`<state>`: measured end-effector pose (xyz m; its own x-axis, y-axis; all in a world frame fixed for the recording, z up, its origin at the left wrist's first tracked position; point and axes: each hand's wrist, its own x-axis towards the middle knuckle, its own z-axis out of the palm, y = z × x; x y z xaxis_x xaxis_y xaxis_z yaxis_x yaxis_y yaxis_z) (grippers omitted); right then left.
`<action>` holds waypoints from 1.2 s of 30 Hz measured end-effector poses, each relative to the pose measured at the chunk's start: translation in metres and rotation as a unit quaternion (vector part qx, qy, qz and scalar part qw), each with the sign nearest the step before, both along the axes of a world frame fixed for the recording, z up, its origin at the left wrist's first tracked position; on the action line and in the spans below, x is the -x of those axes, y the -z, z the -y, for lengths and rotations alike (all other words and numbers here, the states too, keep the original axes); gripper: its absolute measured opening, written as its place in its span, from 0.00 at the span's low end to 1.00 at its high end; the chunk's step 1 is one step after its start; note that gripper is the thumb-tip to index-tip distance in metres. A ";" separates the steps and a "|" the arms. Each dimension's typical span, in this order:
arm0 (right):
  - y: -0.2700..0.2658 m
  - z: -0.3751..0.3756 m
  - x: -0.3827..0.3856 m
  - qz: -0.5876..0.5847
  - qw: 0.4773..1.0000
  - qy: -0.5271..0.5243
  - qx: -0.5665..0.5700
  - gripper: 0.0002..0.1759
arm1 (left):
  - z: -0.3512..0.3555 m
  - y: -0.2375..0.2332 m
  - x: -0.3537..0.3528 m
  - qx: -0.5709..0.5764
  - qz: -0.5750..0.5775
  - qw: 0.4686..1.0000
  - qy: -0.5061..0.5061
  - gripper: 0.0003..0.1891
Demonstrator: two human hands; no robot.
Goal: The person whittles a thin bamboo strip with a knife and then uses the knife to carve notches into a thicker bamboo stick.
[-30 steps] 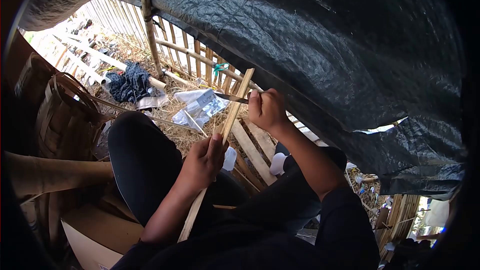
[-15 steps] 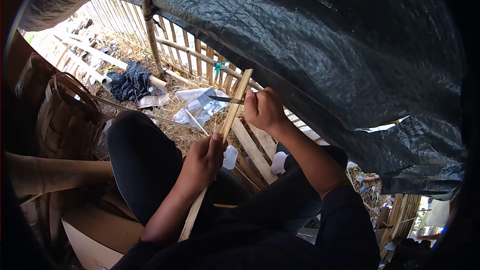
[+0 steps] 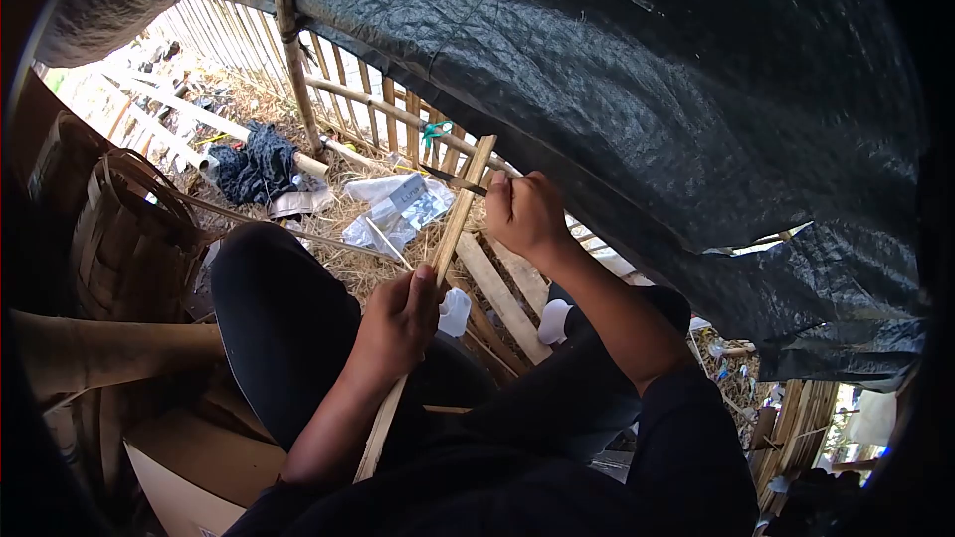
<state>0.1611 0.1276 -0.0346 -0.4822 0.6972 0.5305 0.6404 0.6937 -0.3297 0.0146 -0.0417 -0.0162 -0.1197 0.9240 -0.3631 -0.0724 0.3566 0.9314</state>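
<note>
My left hand [image 3: 398, 323] is closed around a long, flat bamboo strip [image 3: 458, 224] that slants from my lap up toward the fence. In my right hand [image 3: 527, 211] is a knife [image 3: 455, 180], its handle hidden inside my closed fingers. The dark, narrow blade lies across the upper part of the strip and touches it, its tip pointing left. My right thumb rests along the knife close to the strip's edge.
A black tarp [image 3: 617, 119] slopes low on the right. Ahead stand a bamboo fence [image 3: 383, 109] and clear plastic wrapping [image 3: 398, 211] on straw. Woven baskets [image 3: 124, 229], a thick bamboo pole [image 3: 119, 348] and a cardboard box [image 3: 179, 492] are at left; wooden slats [image 3: 502, 298] lie below.
The knife blade has tilted, its tip now higher and its flat turned differently against the strip. Both hands and the strip have shifted very slightly left in view.
</note>
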 end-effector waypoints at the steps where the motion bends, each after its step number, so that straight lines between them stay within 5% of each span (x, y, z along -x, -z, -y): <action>1: 0.001 -0.005 -0.003 -0.001 1.000 0.002 0.002 0.27 | 0.001 0.001 0.001 0.002 -0.001 1.000 0.002 0.25; 4: -0.005 -0.016 -0.005 -0.003 0.998 0.044 0.051 0.27 | 0.001 0.005 -0.001 -0.028 -0.003 1.000 0.012 0.28; 8: -0.002 0.005 -0.001 -0.009 0.999 -0.037 0.012 0.26 | 0.004 0.007 -0.001 -0.031 -0.002 1.000 0.002 0.27; 11: -0.005 -0.022 -0.005 0.000 0.997 0.051 0.053 0.25 | 0.003 0.005 0.000 -0.026 0.019 0.999 -0.002 0.27; 15: -0.002 0.007 0.003 0.003 0.999 -0.029 0.018 0.24 | 0.006 0.001 0.003 -0.004 0.033 0.999 0.000 0.27; 25: -0.005 -0.020 0.000 -0.027 0.997 0.060 0.047 0.24 | 0.010 0.001 0.005 -0.018 0.036 0.999 0.008 0.26; 31: -0.009 -0.003 0.001 0.018 1.000 -0.010 -0.005 0.26 | 0.011 0.004 0.007 -0.006 0.044 0.999 0.014 0.26; 34: -0.005 -0.030 -0.003 0.001 0.995 0.094 0.025 0.26 | 0.006 0.013 0.007 -0.012 0.009 1.000 0.003 0.25; 36: 0.001 -0.016 0.000 0.011 0.997 0.074 -0.004 0.27 | 0.005 0.009 0.006 -0.008 0.028 1.000 -0.009 0.27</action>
